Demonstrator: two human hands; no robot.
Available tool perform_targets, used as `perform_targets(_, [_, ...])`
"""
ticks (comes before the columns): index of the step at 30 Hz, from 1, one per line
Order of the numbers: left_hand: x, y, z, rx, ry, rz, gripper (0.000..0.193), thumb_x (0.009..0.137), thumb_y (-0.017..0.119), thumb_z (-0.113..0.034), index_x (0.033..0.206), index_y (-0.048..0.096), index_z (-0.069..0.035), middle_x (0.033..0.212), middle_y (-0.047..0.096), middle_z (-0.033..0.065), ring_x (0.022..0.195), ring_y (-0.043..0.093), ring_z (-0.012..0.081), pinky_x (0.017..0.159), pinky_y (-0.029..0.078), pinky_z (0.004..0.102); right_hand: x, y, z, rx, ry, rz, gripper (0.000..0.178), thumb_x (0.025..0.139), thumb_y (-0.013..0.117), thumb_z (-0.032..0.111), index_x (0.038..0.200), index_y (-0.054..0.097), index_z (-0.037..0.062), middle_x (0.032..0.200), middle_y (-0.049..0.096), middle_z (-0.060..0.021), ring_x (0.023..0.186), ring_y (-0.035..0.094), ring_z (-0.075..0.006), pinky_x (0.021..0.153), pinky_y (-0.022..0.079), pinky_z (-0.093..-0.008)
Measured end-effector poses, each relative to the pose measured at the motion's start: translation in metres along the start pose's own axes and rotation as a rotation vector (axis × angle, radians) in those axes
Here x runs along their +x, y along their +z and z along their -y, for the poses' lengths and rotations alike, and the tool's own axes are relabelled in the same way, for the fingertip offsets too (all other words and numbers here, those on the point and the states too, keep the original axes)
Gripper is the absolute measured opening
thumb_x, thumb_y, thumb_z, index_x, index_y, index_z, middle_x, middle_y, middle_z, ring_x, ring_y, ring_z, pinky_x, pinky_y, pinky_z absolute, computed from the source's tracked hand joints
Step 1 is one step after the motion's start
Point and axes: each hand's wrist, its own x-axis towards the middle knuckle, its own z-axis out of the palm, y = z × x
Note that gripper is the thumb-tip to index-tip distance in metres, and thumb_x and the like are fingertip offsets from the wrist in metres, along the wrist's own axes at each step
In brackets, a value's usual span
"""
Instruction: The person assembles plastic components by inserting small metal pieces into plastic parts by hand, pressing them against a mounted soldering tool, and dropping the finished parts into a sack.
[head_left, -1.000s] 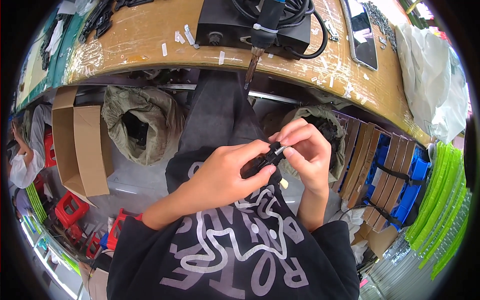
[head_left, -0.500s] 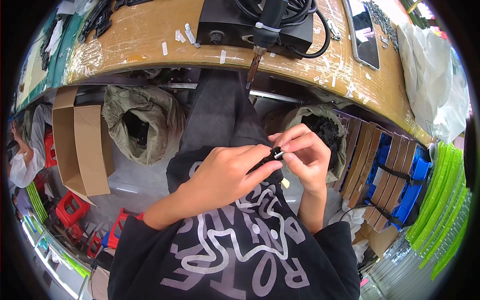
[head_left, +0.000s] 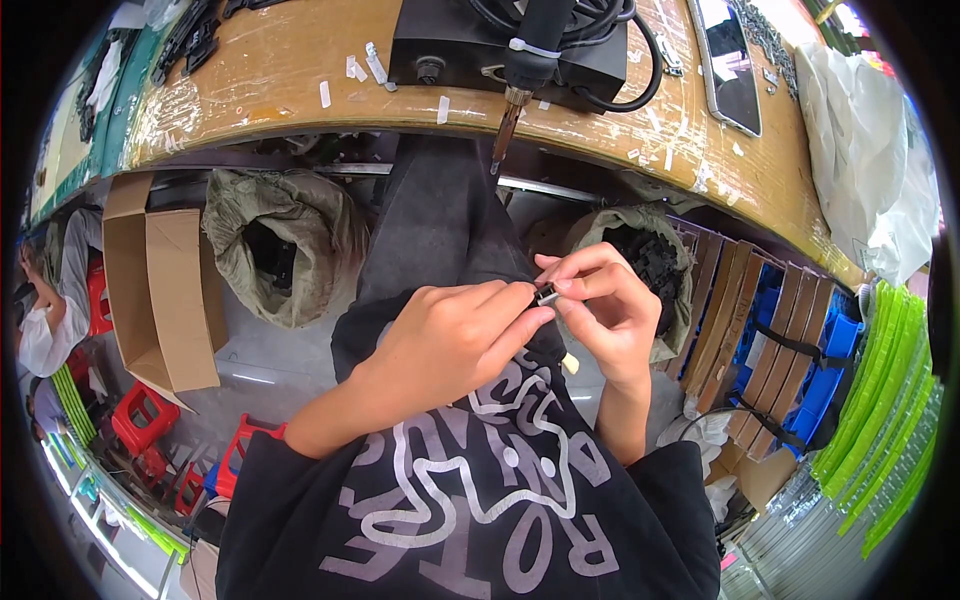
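Head view: a small, black, elongated part with a narrow silvery metal strip at its exposed end (head_left: 545,295) is held above the lap, between the two hands. By the bare left hand (head_left: 455,332) it is pinched between thumb and fingers, and most of its length is covered by them. From what is left uncovered, the long axis appears to slant slightly upward to the right, the silvery end being pointed at the right fingertips; the direction of the hidden end cannot be made out. At that silvery end the thumb and forefinger of the bare right hand (head_left: 612,315) are brought close together; whether the strip is pinched or only touched by them cannot be told.

Just beyond the right hand, an olive woven sack (head_left: 672,338) is seen, filled with black pieces (head_left: 655,262). Left of the grip, a second olive sack with a rolled-open mouth (head_left: 330,270) is placed on the floor. Beyond the grip, a black box-shaped unit (head_left: 450,52) is set on a brown, film-covered table (head_left: 260,85), with a dark-handled, metal-tipped tool (head_left: 534,62) pointed toward the lap.
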Motion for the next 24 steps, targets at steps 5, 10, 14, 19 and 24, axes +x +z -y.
perform_targets(5, [0.0003, -0.0002, 0.0047, 0.081, 0.065, 0.037, 0.016, 0.079, 0.057, -0.015, 0.073, 0.051, -0.002, 0.057, 0.048, 0.0072, 0.049, 0.052, 0.0218, 0.043, 0.041, 0.0298, -0.0025, 0.0000, -0.0034, -0.032, -0.038, -0.022, 0.015, 0.064, 0.057, -0.013, 0.076, 0.057, -0.0048, 0.082, 0.056, -0.0134, 0.077, 0.057, -0.0200, 0.083, 0.045, -0.0397])
perform_targets(10, [0.0018, 0.0010, 0.0033, 0.058, 0.060, 0.015, 0.017, 0.079, 0.057, -0.015, 0.071, 0.049, -0.002, 0.056, 0.048, 0.0070, 0.049, 0.052, 0.0216, 0.043, 0.041, 0.0295, -0.0022, -0.0011, -0.0008, -0.155, -0.079, -0.018, 0.015, 0.064, 0.058, -0.013, 0.076, 0.057, -0.0047, 0.082, 0.056, -0.0133, 0.077, 0.058, -0.0197, 0.084, 0.045, -0.0394])
perform_targets(14, [-0.0006, 0.0015, 0.0071, 0.092, 0.053, 0.023, 0.018, 0.079, 0.057, -0.015, 0.070, 0.049, -0.002, 0.056, 0.048, 0.0070, 0.048, 0.052, 0.0221, 0.042, 0.041, 0.0298, -0.0008, 0.0025, -0.0001, -0.070, -0.015, -0.041, 0.014, 0.064, 0.058, -0.013, 0.076, 0.057, -0.0046, 0.082, 0.056, -0.0129, 0.077, 0.057, -0.0193, 0.083, 0.045, -0.0386])
perform_targets(19, [0.0007, -0.0031, 0.0092, 0.102, 0.043, 0.064, 0.014, 0.077, 0.059, -0.012, 0.074, 0.051, 0.000, 0.061, 0.053, 0.0084, 0.050, 0.054, 0.0230, 0.043, 0.042, 0.0301, -0.0004, 0.0023, -0.0020, -0.095, -0.020, -0.041, 0.014, 0.065, 0.058, -0.013, 0.076, 0.058, -0.0048, 0.082, 0.057, -0.0127, 0.078, 0.057, -0.0188, 0.082, 0.046, -0.0368])
perform_targets(24, [-0.0011, -0.0030, 0.0090, 0.096, 0.028, 0.100, 0.013, 0.076, 0.060, -0.010, 0.077, 0.054, 0.002, 0.066, 0.057, 0.0097, 0.053, 0.056, 0.0237, 0.045, 0.044, 0.0306, -0.0022, 0.0020, -0.0014, -0.094, 0.033, -0.044, 0.014, 0.065, 0.059, -0.012, 0.078, 0.058, -0.0051, 0.083, 0.058, -0.0123, 0.079, 0.057, -0.0185, 0.081, 0.047, -0.0333])
